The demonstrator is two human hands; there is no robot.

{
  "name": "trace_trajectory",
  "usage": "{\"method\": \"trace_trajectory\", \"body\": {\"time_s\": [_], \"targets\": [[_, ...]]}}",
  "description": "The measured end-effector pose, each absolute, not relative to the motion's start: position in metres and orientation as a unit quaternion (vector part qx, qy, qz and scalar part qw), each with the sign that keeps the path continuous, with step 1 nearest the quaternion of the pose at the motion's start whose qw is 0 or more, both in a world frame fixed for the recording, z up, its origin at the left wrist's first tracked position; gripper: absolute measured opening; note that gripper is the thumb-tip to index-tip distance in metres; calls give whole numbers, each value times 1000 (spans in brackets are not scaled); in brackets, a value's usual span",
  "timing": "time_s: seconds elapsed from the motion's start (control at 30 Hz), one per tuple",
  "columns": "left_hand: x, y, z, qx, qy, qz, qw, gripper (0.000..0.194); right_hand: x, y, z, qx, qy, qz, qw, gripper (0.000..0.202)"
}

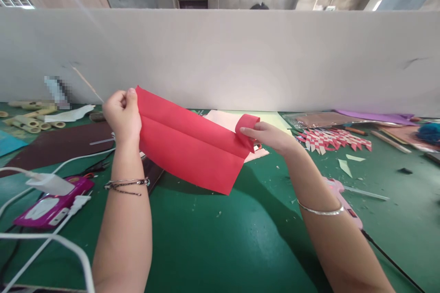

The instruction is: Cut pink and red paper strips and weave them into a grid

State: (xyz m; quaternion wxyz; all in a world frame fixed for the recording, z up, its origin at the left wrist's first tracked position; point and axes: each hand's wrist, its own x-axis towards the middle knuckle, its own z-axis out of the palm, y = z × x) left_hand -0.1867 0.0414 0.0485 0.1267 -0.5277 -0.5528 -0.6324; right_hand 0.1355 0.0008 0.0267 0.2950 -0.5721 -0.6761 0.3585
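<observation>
A sheet of red paper (pixel 192 146) with a lengthwise crease is stretched between my hands above the green table. My left hand (pixel 123 112) grips its upper left end, thumb on top and fingers curled in. At the other end, my right hand (pixel 263 135) pinches the paper, where a strip of it curls up into a loop by the fingers. The sheet tilts down toward the right, and its lower right corner hangs free over the tabletop. Pale pink and pale yellow sheets (pixel 271 118) lie behind it, partly hidden.
A pink glue gun (pixel 347 206) rests beneath my right forearm. Beyond it lies a red-and-white woven paper piece (pixel 335 139). On the left are a purple power strip (pixel 51 210) with white cables, a dark brown sheet (pixel 68 144) and bamboo pieces (pixel 29 122). A white partition (pixel 220 59) borders the table.
</observation>
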Motion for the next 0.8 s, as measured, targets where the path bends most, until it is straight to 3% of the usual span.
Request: {"method": "trace_trajectory", "body": {"time_s": [0.6,0.8], "targets": [[-188,37,51,-516,-536,-656,128,40,155,5,29,-534,-669,394,334,31],[-190,38,51,-517,-523,-666,124,41,167,5,34,-580,-650,356,339,32]]}}
